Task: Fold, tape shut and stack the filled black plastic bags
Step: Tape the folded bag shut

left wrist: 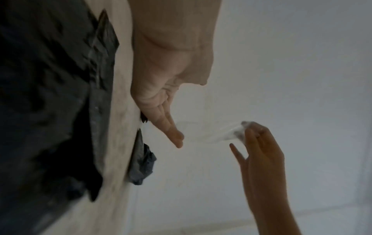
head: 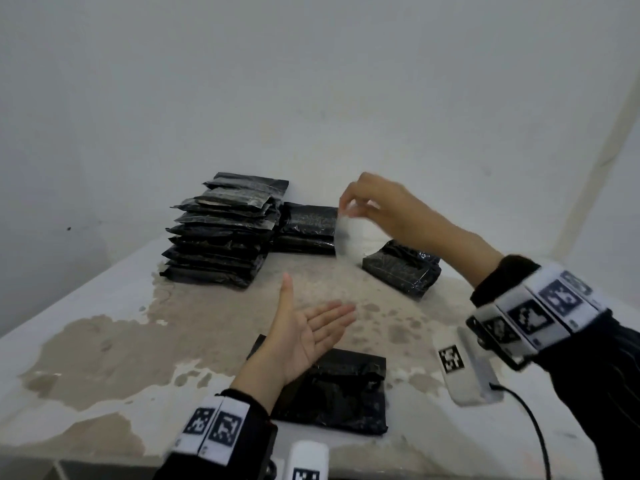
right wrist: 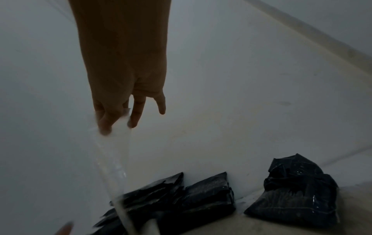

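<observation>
A filled black bag (head: 339,393) lies flat on the table near the front edge; in the left wrist view the same bag (left wrist: 50,111) fills the left side. My left hand (head: 311,323) hovers above it, palm up, fingers straight, holding nothing. My right hand (head: 348,204) is raised over the table's middle and pinches the top of a clear tape strip (head: 348,237) that hangs down. The right wrist view shows the right hand (right wrist: 118,120) with the tape strip (right wrist: 116,159) trailing below its fingertips (right wrist: 104,127).
A tall stack of black bags (head: 221,233) stands at the back, a low stack (head: 308,226) beside it and one bag (head: 401,268) to the right. A white device (head: 464,368) with a marker and cable lies front right. The table (head: 104,341) is stained.
</observation>
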